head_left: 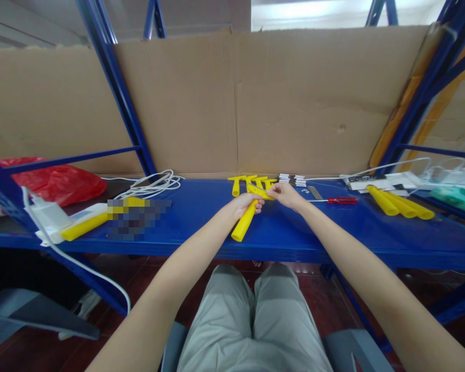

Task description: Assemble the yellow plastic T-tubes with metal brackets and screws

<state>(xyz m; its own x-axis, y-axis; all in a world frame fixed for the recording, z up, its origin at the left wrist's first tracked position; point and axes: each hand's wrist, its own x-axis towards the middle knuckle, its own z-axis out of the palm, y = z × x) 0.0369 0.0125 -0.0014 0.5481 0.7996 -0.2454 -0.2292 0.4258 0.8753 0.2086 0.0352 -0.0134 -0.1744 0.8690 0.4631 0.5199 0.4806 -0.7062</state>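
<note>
Over the middle of the blue table, my left hand (249, 204) is wrapped round a yellow T-shaped piece (243, 225), whose round handle slants down toward me. The fingertips of my right hand (283, 195) are pinched together at the right end of its yellow head; whatever they hold there is too small to make out. Just behind my hands lie several yellow T-shaped pieces (236, 186). Beside them is a stack of small white and black items (292, 180). A screwdriver with a red handle (343, 200) rests to the right of my right hand, near a flat metal piece (315, 192).
Yellow tubes (403, 204) lie at the right beside white boxes and cables. On the left are a coiled white cable (155, 185), a power strip (52, 222), a yellow tube (87, 226) and a red plastic bag (62, 181). Cardboard (294, 103) stands behind the blue table (194, 227).
</note>
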